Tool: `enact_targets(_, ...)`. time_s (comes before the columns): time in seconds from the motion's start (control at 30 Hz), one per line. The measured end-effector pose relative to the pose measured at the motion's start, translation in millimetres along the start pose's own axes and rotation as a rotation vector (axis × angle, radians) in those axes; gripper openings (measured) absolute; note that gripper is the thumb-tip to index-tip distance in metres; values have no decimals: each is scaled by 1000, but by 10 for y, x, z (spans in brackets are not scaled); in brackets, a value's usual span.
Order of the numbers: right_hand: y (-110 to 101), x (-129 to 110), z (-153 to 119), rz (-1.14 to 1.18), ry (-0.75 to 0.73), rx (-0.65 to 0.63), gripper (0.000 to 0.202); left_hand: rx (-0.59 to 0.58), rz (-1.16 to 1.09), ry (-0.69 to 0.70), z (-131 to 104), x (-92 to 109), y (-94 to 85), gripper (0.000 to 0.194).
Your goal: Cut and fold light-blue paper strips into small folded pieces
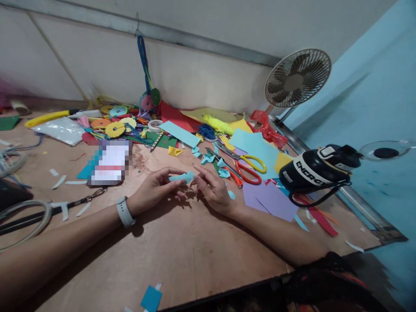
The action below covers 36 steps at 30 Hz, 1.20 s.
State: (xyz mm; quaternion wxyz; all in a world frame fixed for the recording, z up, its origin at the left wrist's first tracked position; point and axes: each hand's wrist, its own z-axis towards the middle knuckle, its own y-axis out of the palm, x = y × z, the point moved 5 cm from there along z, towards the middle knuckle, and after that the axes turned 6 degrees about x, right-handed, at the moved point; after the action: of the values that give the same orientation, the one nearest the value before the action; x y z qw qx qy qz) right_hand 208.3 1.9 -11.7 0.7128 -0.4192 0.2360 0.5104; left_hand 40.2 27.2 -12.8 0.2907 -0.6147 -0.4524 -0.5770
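A small folded piece of light blue paper [182, 178] is held above the table between my two hands. My left hand [155, 189], with a white band on the wrist, pinches its left part between thumb and fingers. At the paper's right end, the bent fingers of my right hand [212, 190] close on it. Just beyond lie small folded light blue paper pieces [208, 158] and a folded yellow paper piece [175, 151]. To the right of these rest red-handled scissors [248, 172] and yellow-handled scissors [255, 162].
A black bottle [316, 169] lies on the right, near purple paper [271, 201]. A fan [297, 80] stands behind. Coloured paper discs and cords [115, 129] crowd the back. On the left are a phone [110, 162] and a lanyard [65, 209]; a blue paper scrap [151, 298] lies in front.
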Motion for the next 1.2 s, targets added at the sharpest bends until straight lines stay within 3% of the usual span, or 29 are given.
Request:
enact_targets(0.2, -13, -31, 1, -13, -73, 56, 25, 0, 25, -8, -7, 7, 0, 38)
enact_targets(0.9, 32, -44, -17, -15, -167, -18, 23, -88, 11, -35, -5, -53, 27, 36)
enact_targets(1.0, 35, -52, -13, 0, -102, -20, 22, -89, 18, -29, -3, -36, 34, 37)
enact_targets(1.2, 29, 26, -6, 106, 206, 13, 23, -85, 21, -28, -9, -9, 41, 37)
